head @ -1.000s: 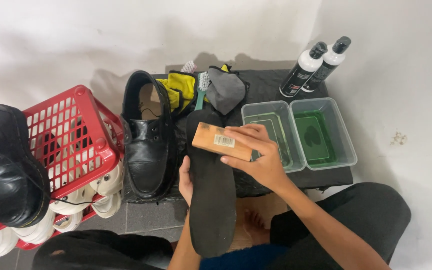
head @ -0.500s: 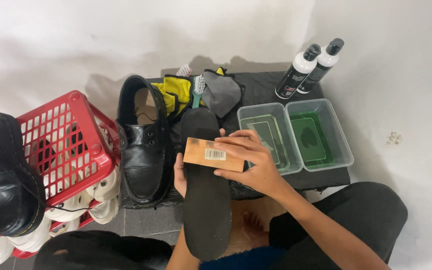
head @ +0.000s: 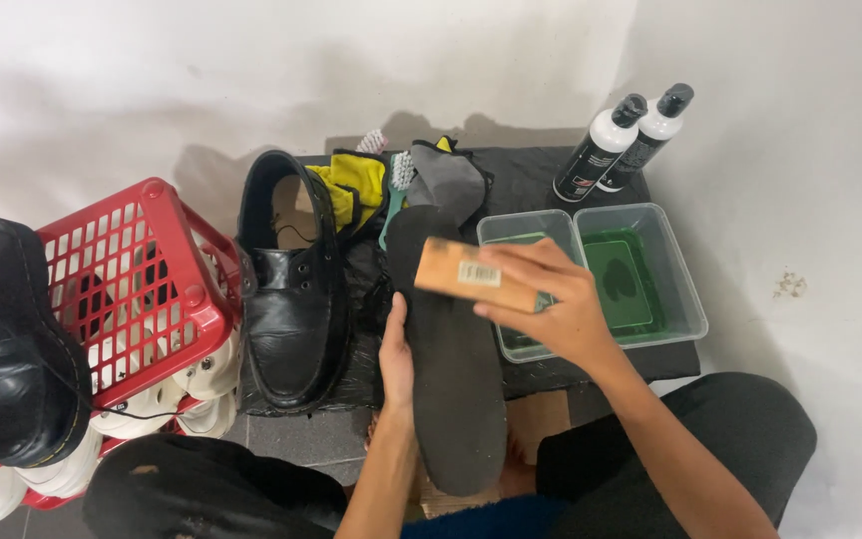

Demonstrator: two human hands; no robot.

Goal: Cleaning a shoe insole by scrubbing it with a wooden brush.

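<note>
- The left hand (head: 396,354) clasps the dark insole (head: 448,349) from beneath at its 9 o'clock edge, thumb up along the side.
- The right hand (head: 551,309) is clamped on a wooden brush (head: 476,274) — pressed flat on the insole's upper end, toward 12 o'clock.
- The insole lies lengthwise at centre, over the person's lap.
- At its 9 o'clock stands a black leather shoe (head: 291,299); beyond that, a red basket (head: 167,289).
- At 3 o'clock sit two clear tubs (head: 685,299) — one holding green liquid.
- Two black-capped bottles (head: 621,140) stand at 1 o'clock.
</note>
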